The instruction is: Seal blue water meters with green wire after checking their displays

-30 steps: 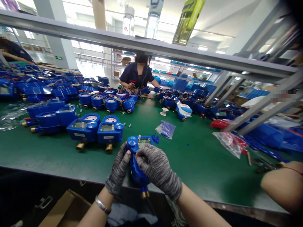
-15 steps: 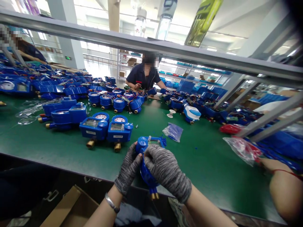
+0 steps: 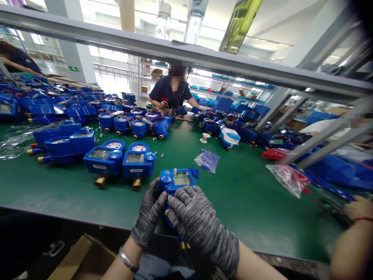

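Observation:
A blue water meter [image 3: 169,179] with a small display window is at the table's front edge, its brass pipe end towards me. My left hand [image 3: 148,216], in a grey knit glove, grips the meter's left side with fingers behind and thumb in front. My right hand [image 3: 201,225], gloved alike, lies over the meter's lower round part, fingers bent together and thumb tucked below. Whatever is between those fingertips is hidden. Just left stand two similar meters, one water meter [image 3: 138,163] nearer and another meter [image 3: 103,161] beside it.
A plastic bag of small blue parts [image 3: 207,160] lies beyond the meter, near loose blue bits [image 3: 194,172]. Further back are a white spool [image 3: 204,137] and many blue meters with wires. A co-worker [image 3: 171,91] sits opposite; another person's arm [image 3: 354,233] reaches in at right.
My right hand has slid down the meter towards me, uncovering more of the display window. The whole view has shifted slightly. The arm at right has moved, its hand now showing.

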`<state>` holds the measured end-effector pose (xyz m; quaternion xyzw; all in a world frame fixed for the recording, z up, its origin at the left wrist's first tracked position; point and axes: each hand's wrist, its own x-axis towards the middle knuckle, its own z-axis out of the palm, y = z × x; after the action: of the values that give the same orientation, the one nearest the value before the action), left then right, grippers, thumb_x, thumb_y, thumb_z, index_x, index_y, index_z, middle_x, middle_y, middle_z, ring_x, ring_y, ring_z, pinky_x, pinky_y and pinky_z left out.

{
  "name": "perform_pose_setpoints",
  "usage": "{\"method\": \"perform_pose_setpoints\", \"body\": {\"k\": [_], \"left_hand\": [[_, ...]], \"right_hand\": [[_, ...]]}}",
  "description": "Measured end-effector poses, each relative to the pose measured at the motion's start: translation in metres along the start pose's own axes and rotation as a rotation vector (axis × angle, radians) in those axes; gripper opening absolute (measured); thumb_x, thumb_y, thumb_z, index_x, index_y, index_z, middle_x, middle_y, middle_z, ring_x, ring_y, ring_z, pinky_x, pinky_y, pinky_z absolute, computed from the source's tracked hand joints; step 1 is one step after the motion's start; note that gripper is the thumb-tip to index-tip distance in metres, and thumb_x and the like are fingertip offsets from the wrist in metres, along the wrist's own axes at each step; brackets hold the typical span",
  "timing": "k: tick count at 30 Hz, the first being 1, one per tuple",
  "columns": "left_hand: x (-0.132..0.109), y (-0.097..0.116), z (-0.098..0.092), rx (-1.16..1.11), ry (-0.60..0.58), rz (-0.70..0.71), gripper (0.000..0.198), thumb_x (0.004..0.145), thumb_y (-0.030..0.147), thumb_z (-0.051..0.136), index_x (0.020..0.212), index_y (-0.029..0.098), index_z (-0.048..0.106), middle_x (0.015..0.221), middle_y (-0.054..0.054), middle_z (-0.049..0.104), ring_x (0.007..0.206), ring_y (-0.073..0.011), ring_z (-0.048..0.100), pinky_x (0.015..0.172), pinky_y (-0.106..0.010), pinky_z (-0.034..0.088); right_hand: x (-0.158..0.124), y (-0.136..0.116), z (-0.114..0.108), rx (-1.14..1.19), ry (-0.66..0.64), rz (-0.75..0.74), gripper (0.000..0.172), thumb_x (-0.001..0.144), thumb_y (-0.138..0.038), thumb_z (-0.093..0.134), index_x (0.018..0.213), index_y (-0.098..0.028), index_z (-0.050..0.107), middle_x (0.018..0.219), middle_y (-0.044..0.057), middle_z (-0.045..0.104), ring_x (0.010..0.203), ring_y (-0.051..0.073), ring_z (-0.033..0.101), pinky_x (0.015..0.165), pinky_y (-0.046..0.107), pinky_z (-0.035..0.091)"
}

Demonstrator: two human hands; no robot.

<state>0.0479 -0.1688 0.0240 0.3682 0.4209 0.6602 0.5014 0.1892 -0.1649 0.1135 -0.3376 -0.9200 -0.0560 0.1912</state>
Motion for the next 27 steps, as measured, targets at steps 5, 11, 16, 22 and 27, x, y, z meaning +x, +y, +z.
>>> {"method": "perform_pose_setpoints", "body": {"k": [5, 11, 16, 22, 27], "left_hand": [[-0.004, -0.005, 0.002, -0.011, 0.055, -0.031, 0.055, 0.085, 0.042, 0.067, 0.135, 0.025, 0.051, 0.147, -0.008, 0.049, 0.137, -0.0282, 0.043, 0.116, -0.045, 0.03], [-0.01, 0.006, 0.012, -0.093, -0.001, -0.086, 0.067, 0.081, 0.041, 0.071, 0.142, 0.033, 0.043, 0.149, -0.006, 0.048, 0.136, -0.0299, 0.045, 0.112, -0.044, 0.037], [-0.01, 0.009, 0.027, -0.188, -0.009, -0.153, 0.078, 0.076, 0.039, 0.076, 0.145, 0.032, 0.039, 0.146, -0.009, 0.051, 0.132, -0.033, 0.049, 0.109, -0.047, 0.041], [-0.01, -0.004, 0.03, -0.39, 0.034, -0.212, 0.082, 0.076, 0.037, 0.076, 0.147, 0.036, 0.035, 0.142, -0.01, 0.055, 0.124, -0.0357, 0.056, 0.101, -0.049, 0.048], [-0.007, -0.018, 0.019, -0.381, -0.001, -0.21, 0.08, 0.08, 0.036, 0.073, 0.148, 0.039, 0.032, 0.143, -0.01, 0.054, 0.124, -0.036, 0.056, 0.103, -0.051, 0.046]], "right_hand": [[-0.002, -0.006, 0.002, 0.024, 0.015, 0.006, 0.015, 0.093, -0.03, 0.055, 0.095, -0.021, 0.067, 0.091, 0.006, 0.067, 0.087, 0.025, 0.057, 0.083, 0.044, 0.043], [-0.002, 0.052, 0.001, 0.559, 0.187, 0.167, 0.019, 0.095, -0.031, 0.052, 0.103, -0.02, 0.066, 0.098, 0.005, 0.069, 0.091, 0.018, 0.062, 0.082, 0.031, 0.049], [0.02, 0.167, 0.032, 0.169, 0.101, 0.704, 0.021, 0.092, -0.023, 0.048, 0.093, -0.014, 0.068, 0.092, 0.008, 0.07, 0.082, 0.018, 0.063, 0.077, 0.029, 0.049], [0.045, 0.213, 0.074, 0.065, -0.095, 0.701, 0.012, 0.081, -0.019, 0.062, 0.086, -0.016, 0.073, 0.089, 0.007, 0.072, 0.089, 0.02, 0.064, 0.081, 0.031, 0.046], [0.055, 0.22, 0.087, 0.033, -0.209, 0.668, 0.024, 0.088, -0.037, 0.063, 0.095, -0.014, 0.069, 0.098, 0.007, 0.069, 0.094, 0.021, 0.063, 0.089, 0.041, 0.047]]}}
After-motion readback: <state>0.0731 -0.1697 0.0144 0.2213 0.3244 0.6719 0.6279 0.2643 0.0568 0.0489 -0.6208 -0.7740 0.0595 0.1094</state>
